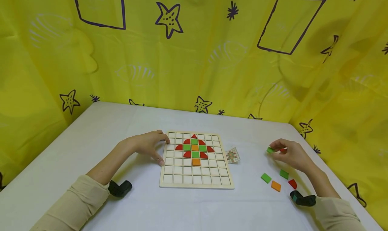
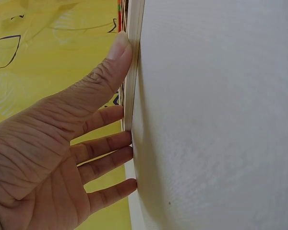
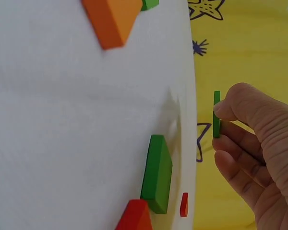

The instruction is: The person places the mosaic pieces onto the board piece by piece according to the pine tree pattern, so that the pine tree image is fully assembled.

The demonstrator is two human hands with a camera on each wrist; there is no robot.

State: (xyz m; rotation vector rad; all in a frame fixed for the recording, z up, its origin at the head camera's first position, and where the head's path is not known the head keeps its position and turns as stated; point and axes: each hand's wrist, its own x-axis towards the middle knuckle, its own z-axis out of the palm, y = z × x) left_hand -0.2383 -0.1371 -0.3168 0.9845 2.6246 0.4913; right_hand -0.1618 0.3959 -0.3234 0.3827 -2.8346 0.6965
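Observation:
A wooden grid board (image 1: 197, 179) lies on the white table, with red, green and orange pieces set in its upper and middle squares. The left hand (image 1: 148, 145) rests at the board's left edge; in the left wrist view the hand (image 2: 72, 143) touches the board's side (image 2: 130, 81) with thumb and fingertips, fingers fairly straight. Over the table to the right, the right hand (image 1: 292, 154) pinches a green square piece (image 1: 270, 150). The right wrist view shows that green piece (image 3: 216, 115) edge-on between thumb and fingers of the right hand (image 3: 259, 148).
Nearer the front right lie two green pieces (image 1: 266, 177), an orange piece (image 1: 276, 186) and a red piece (image 1: 292, 184). Another red piece (image 1: 283, 151) shows beside the right hand. A small pattern card (image 1: 232, 156) adjoins the board's right edge. Behind hangs a yellow curtain (image 1: 194, 56).

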